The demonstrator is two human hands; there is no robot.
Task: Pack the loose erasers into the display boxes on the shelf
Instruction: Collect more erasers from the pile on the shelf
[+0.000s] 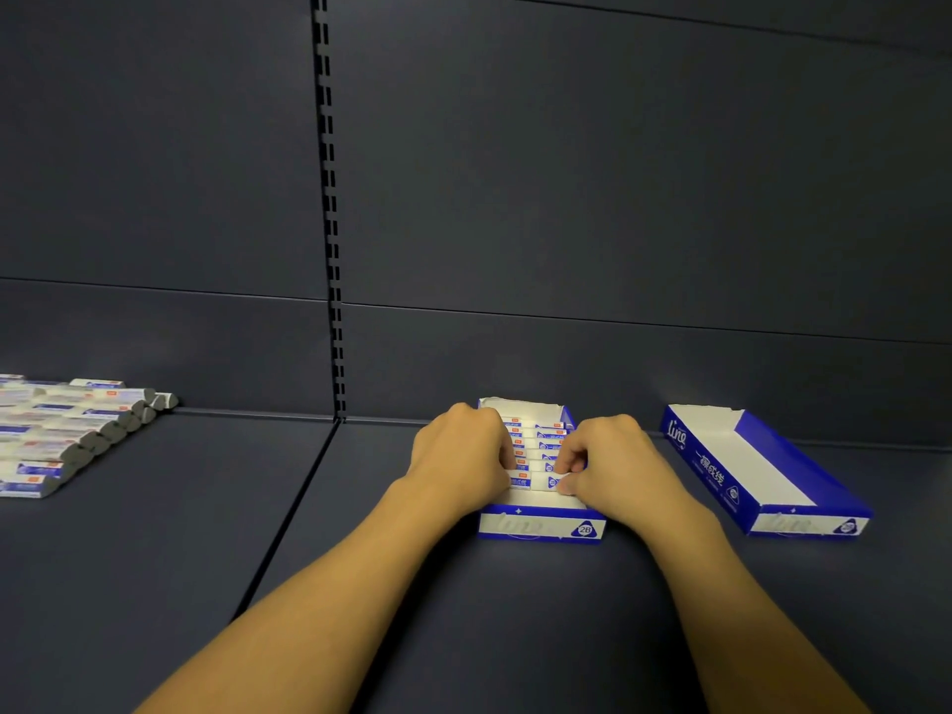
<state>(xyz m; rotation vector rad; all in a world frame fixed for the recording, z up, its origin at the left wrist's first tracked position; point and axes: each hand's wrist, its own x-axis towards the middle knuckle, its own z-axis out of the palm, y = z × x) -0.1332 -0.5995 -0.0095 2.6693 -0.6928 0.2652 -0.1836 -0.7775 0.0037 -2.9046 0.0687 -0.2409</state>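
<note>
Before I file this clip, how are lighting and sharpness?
Head view: dim, even light; wide-angle bending of the slotted shelf upright; the grey-ended loose erasers at the left edge look soft; print on the blue-and-white display box is blurred.

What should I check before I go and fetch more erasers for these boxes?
1. Erasers in the middle box sit in a tidy row: ok, they lie stacked one behind another.
2. Room left in that box: ok, a white gap shows at its near end.
3. Left hand and right hand free to reach: not ok, both rest on the row, fingers curled.
4. Loose erasers remaining: ok, a pile lies far left on the shelf.
5. Second box ready: ok, it looks empty and open.
6. How many more fit: cannot tell.
</note>
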